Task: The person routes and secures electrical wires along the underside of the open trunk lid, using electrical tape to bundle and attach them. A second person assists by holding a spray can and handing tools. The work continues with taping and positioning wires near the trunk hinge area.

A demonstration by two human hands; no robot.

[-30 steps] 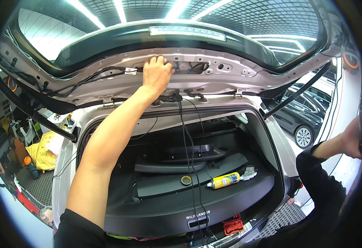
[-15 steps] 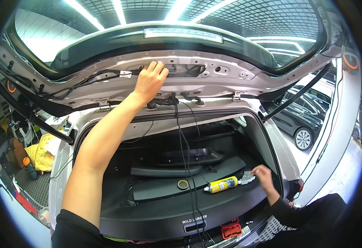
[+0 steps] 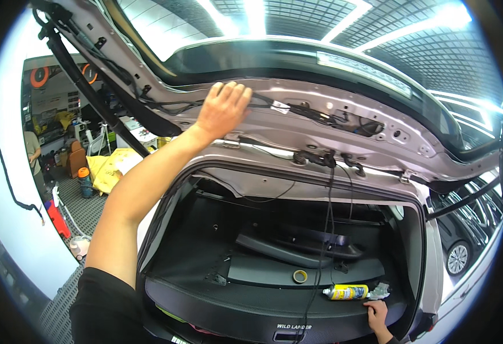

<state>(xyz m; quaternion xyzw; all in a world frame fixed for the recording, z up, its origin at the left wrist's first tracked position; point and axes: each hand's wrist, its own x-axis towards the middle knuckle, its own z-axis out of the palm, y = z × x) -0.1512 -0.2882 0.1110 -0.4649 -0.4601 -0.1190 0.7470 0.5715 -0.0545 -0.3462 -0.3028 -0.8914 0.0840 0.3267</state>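
Note:
My left hand (image 3: 225, 112) is raised to the inner panel of the lifted tailgate (image 3: 274, 127), fingers curled round a black wiring harness (image 3: 188, 105). The harness runs along the bare metal past a white tag (image 3: 280, 107) to an opening in the panel; my hand hides part of it. Lower right, my right hand (image 3: 379, 314) rests loosely at the dark cargo cover (image 3: 228, 304), its fingers partly bent and nothing visible in them. Just above it lie a crumpled clear plastic bag (image 3: 379, 291) and a yellow spray can (image 3: 348, 292).
A roll of tape (image 3: 300, 276) and long dark trim pieces (image 3: 280, 250) lie on the cargo cover. Thin black cables (image 3: 327, 229) hang from the tailgate hinge area. A strut (image 3: 85, 86) stands at left. Beyond are a yellow bag (image 3: 113, 169), another person (image 3: 33, 152) and a black car (image 3: 463, 229).
The view has swung left. My left hand has slid left along the harness, away from the panel opening. My right hand has drawn down from the plastic bag toward the near edge.

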